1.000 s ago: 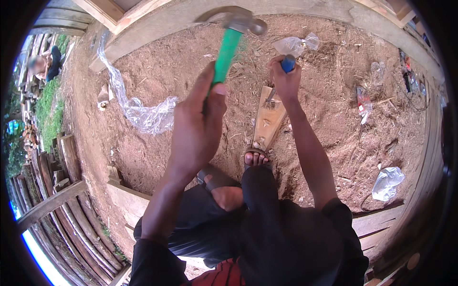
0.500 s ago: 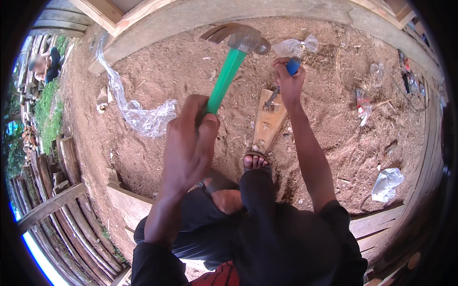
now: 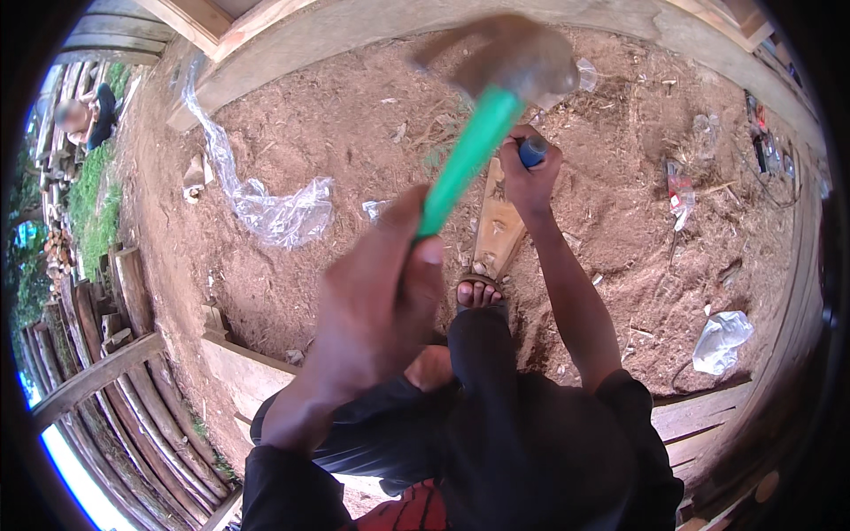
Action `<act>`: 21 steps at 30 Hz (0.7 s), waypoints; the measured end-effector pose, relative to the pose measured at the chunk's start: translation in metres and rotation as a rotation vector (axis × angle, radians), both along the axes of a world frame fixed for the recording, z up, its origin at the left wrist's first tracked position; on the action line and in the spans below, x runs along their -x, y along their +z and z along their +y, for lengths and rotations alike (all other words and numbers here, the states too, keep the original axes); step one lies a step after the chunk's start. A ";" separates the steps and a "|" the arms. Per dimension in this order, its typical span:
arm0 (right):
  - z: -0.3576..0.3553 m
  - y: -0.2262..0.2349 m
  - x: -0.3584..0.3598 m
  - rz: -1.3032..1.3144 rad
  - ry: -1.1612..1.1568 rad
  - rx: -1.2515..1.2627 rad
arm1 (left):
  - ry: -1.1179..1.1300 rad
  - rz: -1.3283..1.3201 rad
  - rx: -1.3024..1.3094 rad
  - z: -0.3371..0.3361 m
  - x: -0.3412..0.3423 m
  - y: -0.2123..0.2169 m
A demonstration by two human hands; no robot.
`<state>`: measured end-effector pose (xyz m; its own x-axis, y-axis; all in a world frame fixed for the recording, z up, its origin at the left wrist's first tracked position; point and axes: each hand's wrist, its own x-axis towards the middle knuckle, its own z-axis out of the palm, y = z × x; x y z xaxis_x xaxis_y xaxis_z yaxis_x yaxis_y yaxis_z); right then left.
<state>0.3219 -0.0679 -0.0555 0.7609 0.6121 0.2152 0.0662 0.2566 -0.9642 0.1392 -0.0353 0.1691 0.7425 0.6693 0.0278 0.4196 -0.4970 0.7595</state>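
My left hand (image 3: 367, 301) is wrapped round the green handle of a claw hammer (image 3: 471, 161). The hammer is raised and blurred by motion, its metal head up near the far side. Beyond it to the right, my right hand (image 3: 534, 181) grips a chisel by its blue handle (image 3: 533, 151). The chisel's blade is hidden from this angle. Below that fist lies a tapering wooden board (image 3: 498, 232) on the ground, with several notches cut in its face. My sandalled foot (image 3: 479, 292) presses on its near end.
Crumpled clear plastic (image 3: 288, 212) lies at the left, a white plastic bag (image 3: 722, 343) at the right. A red and clear wrapper (image 3: 680, 195) and cords are farther right. Timber beams (image 3: 425, 28) border the dirt floor. Another person (image 3: 86, 119) sits outside by stacked logs.
The hammer in my left hand has swung right and looks larger. My right hand has come slightly nearer, and the chisel's handle end now faces up more.
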 end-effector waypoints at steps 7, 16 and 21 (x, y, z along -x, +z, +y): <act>-0.005 -0.013 0.004 0.023 0.029 -0.030 | -0.078 0.022 -0.058 -0.005 -0.003 -0.018; 0.007 -0.005 0.001 -0.074 -0.046 0.062 | -0.085 0.102 0.065 -0.001 0.006 -0.042; 0.023 -0.014 -0.030 0.232 -0.030 0.072 | 0.064 0.070 0.197 0.004 0.011 -0.029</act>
